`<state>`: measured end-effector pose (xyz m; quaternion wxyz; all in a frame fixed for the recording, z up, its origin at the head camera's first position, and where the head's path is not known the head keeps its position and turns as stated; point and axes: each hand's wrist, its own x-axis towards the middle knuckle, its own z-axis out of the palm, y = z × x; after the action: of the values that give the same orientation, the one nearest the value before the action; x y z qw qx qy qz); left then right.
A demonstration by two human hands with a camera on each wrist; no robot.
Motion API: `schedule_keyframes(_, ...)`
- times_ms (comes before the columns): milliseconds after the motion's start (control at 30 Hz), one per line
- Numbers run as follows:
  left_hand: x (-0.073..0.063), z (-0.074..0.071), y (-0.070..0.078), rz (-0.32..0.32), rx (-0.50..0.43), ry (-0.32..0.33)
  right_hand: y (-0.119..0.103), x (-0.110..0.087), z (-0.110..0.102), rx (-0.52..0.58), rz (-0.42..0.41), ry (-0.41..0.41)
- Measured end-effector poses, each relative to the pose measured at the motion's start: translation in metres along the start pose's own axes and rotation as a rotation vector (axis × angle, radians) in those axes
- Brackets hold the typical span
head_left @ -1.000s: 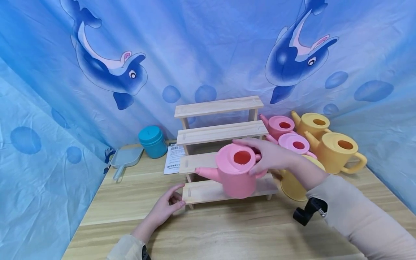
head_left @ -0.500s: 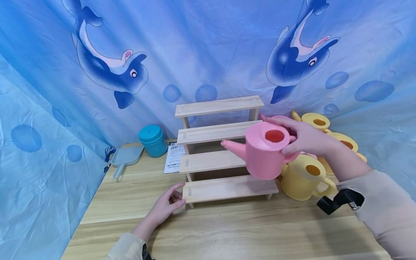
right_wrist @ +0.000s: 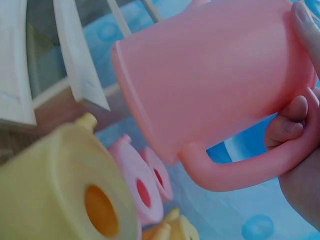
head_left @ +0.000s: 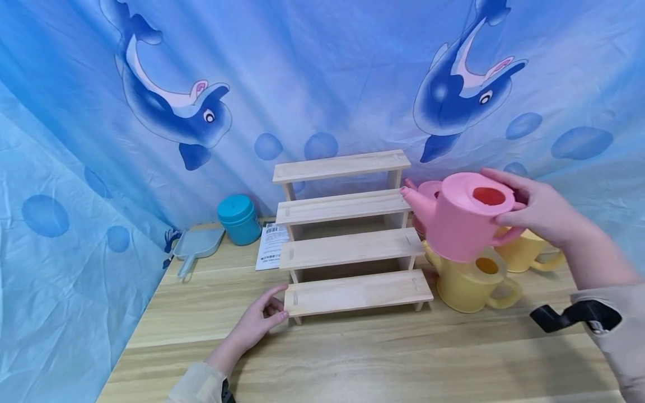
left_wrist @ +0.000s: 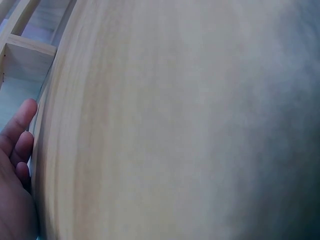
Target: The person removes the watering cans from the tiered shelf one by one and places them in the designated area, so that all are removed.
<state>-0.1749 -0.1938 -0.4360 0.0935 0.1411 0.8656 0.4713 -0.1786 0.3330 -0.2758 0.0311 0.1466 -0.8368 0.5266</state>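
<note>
A pink watering can [head_left: 461, 224] is held in the air by my right hand [head_left: 546, 210], at the right of the stepped wooden shelf [head_left: 353, 249]. In the right wrist view, fingers [right_wrist: 287, 125] pass through its handle [right_wrist: 235, 172]. Its spout points left, towards the shelf. My left hand [head_left: 259, 316] grips the left end of the lowest step, thumb at the front corner and a finger at the back one. Below the held can stands a yellow watering can [head_left: 466, 288], partly covered by it.
Behind the held can are another yellow watering can [head_left: 521, 252] and pink watering cans [right_wrist: 142, 192], partly hidden. A teal canister [head_left: 239, 219], a printed sheet [head_left: 269, 246] and a grey dustpan [head_left: 198, 243] lie left of the shelf. A dolphin-print curtain [head_left: 353, 84] hangs behind.
My right hand has carried the pink watering can rightward and up, from over the lower steps to above the yellow can. The left hand stays at the shelf end.
</note>
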Motion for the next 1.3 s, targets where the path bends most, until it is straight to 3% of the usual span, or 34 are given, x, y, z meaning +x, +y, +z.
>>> schedule_keyframes(167,-0.002,0.0,0.001,-0.007,-0.005,0.003,0.01,-0.009,-0.016,-0.07,0.047,0.069)
schedule_keyframes(367,-0.001,0.001,-0.001,-0.003,-0.013,0.003,0.032,-0.02,-0.033,-0.112,0.017,0.123)
schedule_keyframes(467,-0.002,0.002,-0.002,-0.002,-0.022,-0.001,0.043,-0.026,-0.041,-0.066,-0.01,0.116)
schedule_keyframes(567,-0.002,0.001,-0.002,-0.001,-0.023,-0.003,0.051,-0.03,-0.049,0.074,-0.06,0.094)
schedule_keyframes(667,-0.002,0.001,-0.002,0.01,-0.019,0.0,0.058,-0.035,-0.058,0.146,-0.08,0.093)
schedule_keyframes(933,0.0,0.0,-0.002,0.03,-0.014,-0.006,0.073,-0.049,-0.072,0.049,0.039,0.113)
schedule_keyframes(1033,0.001,0.0,-0.002,0.022,-0.017,-0.006,0.082,-0.054,-0.075,0.148,0.011,0.108)
schedule_keyframes(1167,0.001,0.0,-0.002,0.016,-0.014,-0.004,0.095,-0.062,-0.08,0.378,-0.078,0.087)
schedule_keyframes(1300,0.001,0.0,-0.002,0.012,-0.008,-0.003,0.106,-0.071,-0.082,0.438,-0.128,0.085)
